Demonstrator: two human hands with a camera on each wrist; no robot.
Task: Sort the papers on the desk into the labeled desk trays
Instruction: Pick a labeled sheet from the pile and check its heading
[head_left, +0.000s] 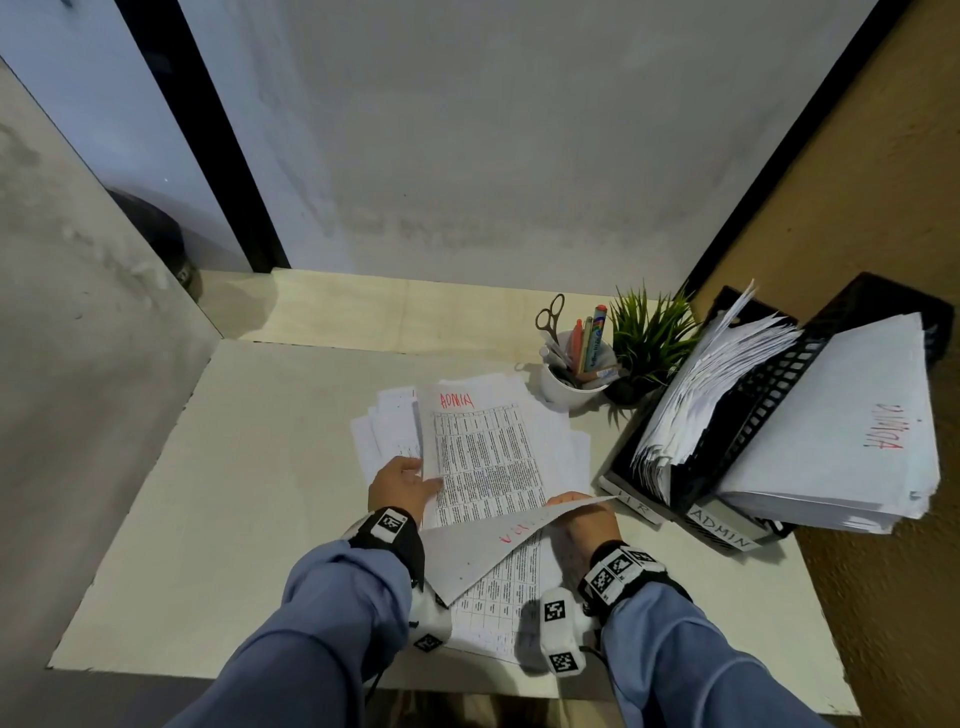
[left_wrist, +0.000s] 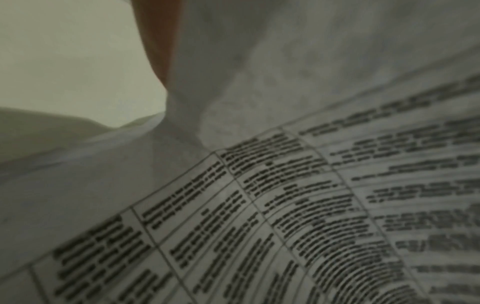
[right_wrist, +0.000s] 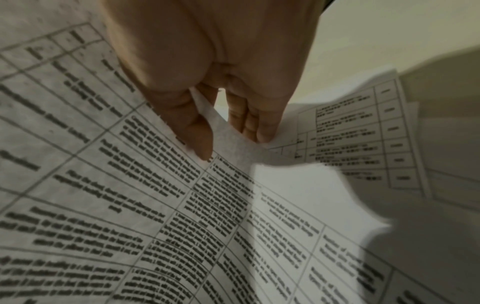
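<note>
Papers (head_left: 483, 447) may slip: right hand (head_left: 587, 519) pinches one lifted ADMIN sheet (head_left: 498, 551); left hand (head_left: 400, 483), fingers relaxed, rests on the pile.

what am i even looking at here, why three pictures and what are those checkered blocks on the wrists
There is no machine here: a person sorts papers with bare hands. The big picture comes from a camera on the head; the other two come from cameras strapped to each wrist, and the checkered blocks sit on those straps.

On the desk lies a loose pile of papers, its top sheet marked ADMIN in red. The left hand rests on that pile. The right hand pinches a lifted sheet between thumb and fingers, clearest in the right wrist view.

At the right stand two black trays, labelled HR and ADMIN, both already stuffed with paper. Behind the pile are a white cup with pens and scissors, and a small plant.
</note>
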